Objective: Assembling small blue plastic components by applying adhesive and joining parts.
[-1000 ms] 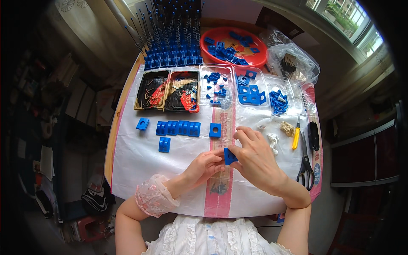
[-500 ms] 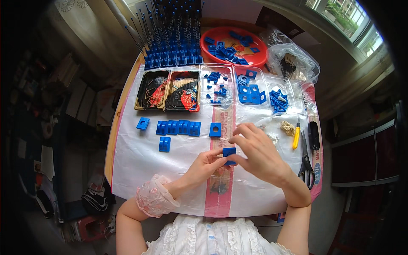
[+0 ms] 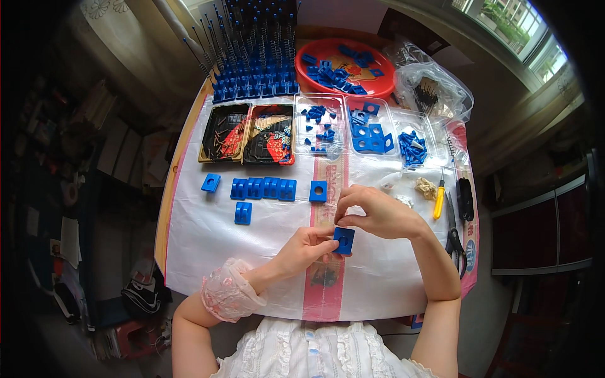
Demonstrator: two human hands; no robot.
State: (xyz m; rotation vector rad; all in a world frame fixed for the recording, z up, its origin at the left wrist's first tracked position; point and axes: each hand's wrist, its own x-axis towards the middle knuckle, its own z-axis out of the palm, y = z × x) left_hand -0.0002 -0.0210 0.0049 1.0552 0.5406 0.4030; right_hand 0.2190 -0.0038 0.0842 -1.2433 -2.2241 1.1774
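Centre frame, left hand (image 3: 307, 247) pinches a blue block (image 3: 343, 240), right hand (image 3: 377, 213) closes fingertips just above it; blue block row (image 3: 263, 188) upper left, scissors (image 3: 455, 238) right on the worktop (image 3: 208, 239).

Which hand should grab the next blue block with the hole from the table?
Probably the right hand. It hovers just beside the loose blue block with the hole, and only its fingertips touch the blue square piece. The left hand grips that piece from below, so it is busy.
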